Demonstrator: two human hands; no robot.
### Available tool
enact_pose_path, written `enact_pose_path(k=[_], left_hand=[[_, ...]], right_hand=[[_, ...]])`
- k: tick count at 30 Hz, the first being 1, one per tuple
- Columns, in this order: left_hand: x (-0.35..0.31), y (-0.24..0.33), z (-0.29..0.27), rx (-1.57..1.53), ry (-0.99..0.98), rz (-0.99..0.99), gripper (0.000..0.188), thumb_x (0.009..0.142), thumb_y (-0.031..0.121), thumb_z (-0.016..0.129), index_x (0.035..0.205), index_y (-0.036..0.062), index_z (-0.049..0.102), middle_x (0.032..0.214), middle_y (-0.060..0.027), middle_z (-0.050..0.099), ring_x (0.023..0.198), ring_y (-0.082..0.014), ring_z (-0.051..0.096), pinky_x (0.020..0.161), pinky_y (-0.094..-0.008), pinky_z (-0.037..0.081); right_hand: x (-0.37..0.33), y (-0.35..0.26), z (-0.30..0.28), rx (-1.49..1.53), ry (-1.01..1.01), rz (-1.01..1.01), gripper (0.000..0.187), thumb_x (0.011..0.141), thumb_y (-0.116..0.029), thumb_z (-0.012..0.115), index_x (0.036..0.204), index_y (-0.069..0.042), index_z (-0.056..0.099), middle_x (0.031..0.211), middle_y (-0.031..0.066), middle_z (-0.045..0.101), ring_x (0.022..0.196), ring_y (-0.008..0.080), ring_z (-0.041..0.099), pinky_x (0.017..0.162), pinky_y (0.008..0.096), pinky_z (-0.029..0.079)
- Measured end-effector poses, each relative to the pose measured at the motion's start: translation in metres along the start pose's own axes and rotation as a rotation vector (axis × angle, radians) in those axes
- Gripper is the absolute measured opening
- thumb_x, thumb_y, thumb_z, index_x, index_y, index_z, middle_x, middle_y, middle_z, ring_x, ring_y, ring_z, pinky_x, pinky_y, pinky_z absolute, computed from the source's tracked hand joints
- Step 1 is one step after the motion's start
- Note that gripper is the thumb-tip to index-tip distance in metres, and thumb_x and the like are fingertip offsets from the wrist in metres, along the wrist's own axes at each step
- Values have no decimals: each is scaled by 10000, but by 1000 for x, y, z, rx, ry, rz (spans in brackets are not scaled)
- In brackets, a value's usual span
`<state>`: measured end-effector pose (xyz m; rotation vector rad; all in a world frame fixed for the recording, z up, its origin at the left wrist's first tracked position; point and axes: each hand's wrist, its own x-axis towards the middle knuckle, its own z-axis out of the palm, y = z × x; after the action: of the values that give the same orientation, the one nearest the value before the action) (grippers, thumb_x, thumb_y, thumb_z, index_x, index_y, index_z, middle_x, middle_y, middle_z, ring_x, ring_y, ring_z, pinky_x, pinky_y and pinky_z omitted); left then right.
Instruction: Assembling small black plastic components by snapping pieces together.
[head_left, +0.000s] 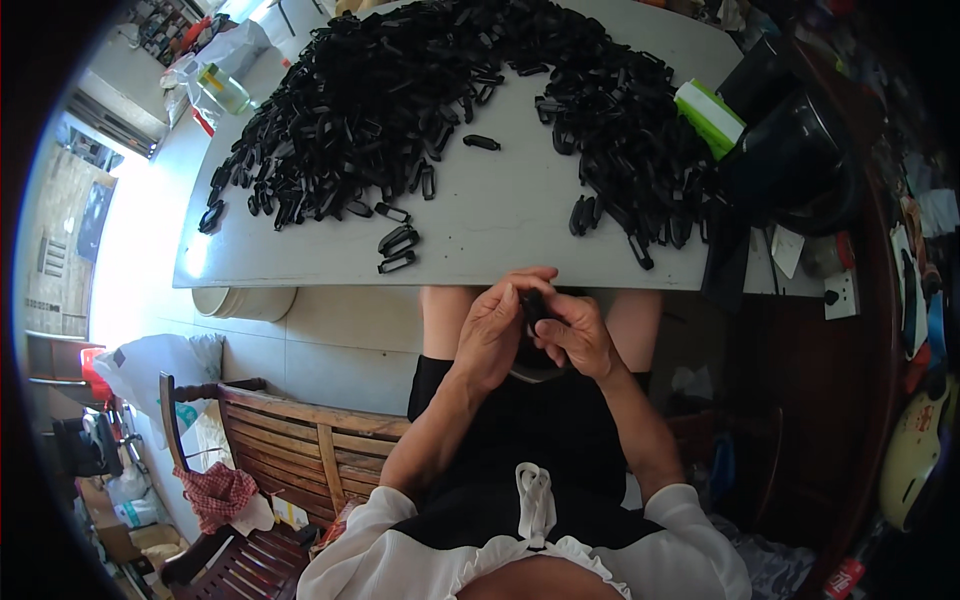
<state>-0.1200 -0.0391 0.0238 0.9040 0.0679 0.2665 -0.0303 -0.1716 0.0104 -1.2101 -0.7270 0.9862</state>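
Observation:
Just off the table's near edge, above my lap, my left hand (492, 325) and my right hand (578, 330) come together around a small black plastic piece (536, 308). Fingers of both hands are closed on it and cover most of its shape. It looks like the black oblong plastic parts piled on the table, though I cannot make out its details. A large heap of these parts (370, 100) spreads over the left and far side, and another pile (635, 150) lies on the right. One single part (482, 143) rests between the piles.
The pale table (490, 230) has a few loose parts (398, 240) near its front left. At the right stand a dark container (790, 150) and a green-and-white box (710, 118). A clear bottle (225, 88) is at the far left. A wooden bench (290, 425) is behind on the left.

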Motion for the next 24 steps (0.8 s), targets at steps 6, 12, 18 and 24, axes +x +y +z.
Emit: enact_pose_path(k=[6, 12, 18, 24], left_hand=[[32, 29, -27, 542, 108, -53, 187, 907, 124, 543, 1070, 45, 589, 971, -7, 596, 913, -92, 510, 838, -229, 392], [137, 60, -81, 1002, 293, 244, 179, 842, 31, 562, 1010, 41, 622, 819, -62, 639, 749, -121, 577, 693, -256, 452], [243, 71, -100, 1383, 306, 305, 245, 851, 46, 554, 1083, 56, 633, 947, -99, 674, 832, -210, 639, 752, -310, 487], [337, 58, -113, 1635, 271, 485, 303, 796, 149, 634, 1098, 124, 637, 1119, -131, 565, 1018, -348, 510, 859, -404, 442]], right_hand=[[-3, 7, -14, -951, 37, 36, 351, 842, -280, 657, 694, 23, 559, 602, 132, 569, 551, 223, 583, 527, 342, 452], [61, -53, -7, -1132, 161, -87, 190, 885, -173, 574, 953, 4, 577, 825, 195, 630, 768, 348, 633, 670, 410, 493], [192, -40, -10, -1297, 374, -71, 329, 896, -150, 540, 1194, -29, 472, 942, 218, 597, 840, 387, 623, 737, 464, 489], [220, -9, -13, -1532, 416, -129, 162, 835, -133, 604, 957, -27, 587, 875, 159, 579, 717, 256, 640, 616, 314, 521]])
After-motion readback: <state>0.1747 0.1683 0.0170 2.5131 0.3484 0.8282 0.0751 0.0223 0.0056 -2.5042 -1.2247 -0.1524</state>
